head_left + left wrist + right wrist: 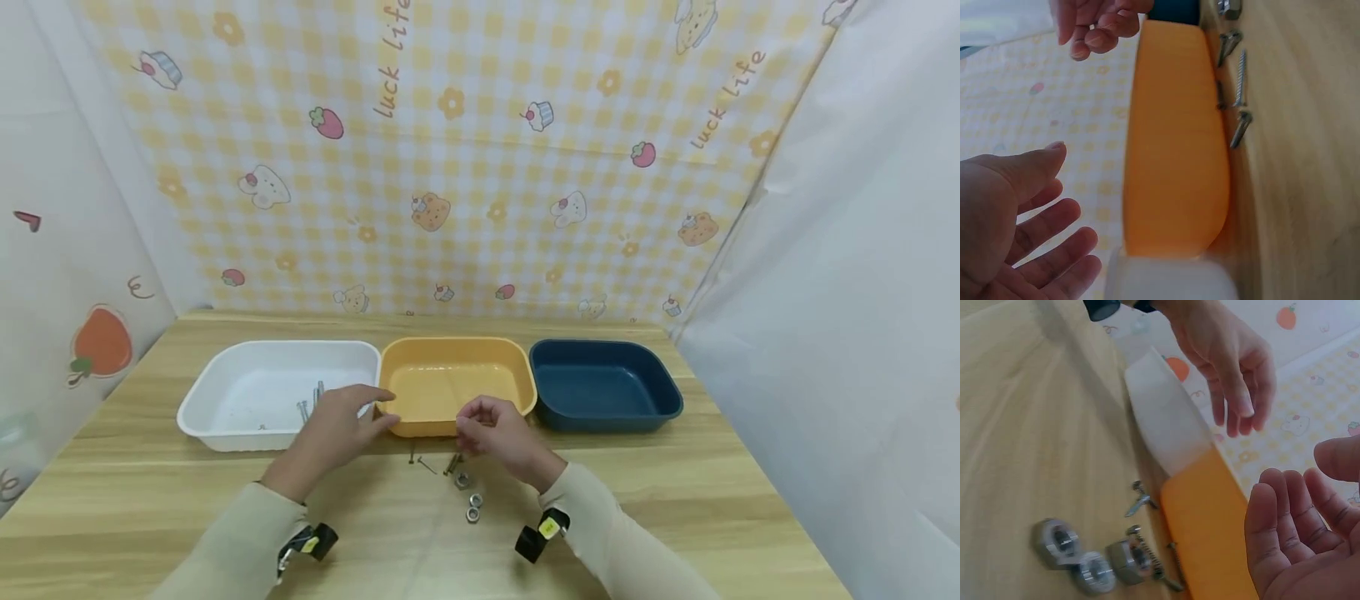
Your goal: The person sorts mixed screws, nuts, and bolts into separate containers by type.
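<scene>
My left hand [339,427] hovers over the near edge where the white tray [197,400] meets the yellow tray [457,429]. Its thumb and fingers are spread apart with nothing between them. Above the yellow tray's front right side is my right hand [501,433], fingers loosely bent. In the right wrist view its thumb [1338,459] stands clear of the fingertips, and no object shows in it. Several small screws [427,465] lie on the table just before the yellow tray. Near them are a larger hex nut [462,481] and two other nuts [473,514].
Several long bolts [303,411] lie in the white tray, partly hidden by my left hand. A dark blue tray [609,423] stands right of the yellow one. The trays form a row on the wooden table [697,508], before a checked cloth backdrop [480,183].
</scene>
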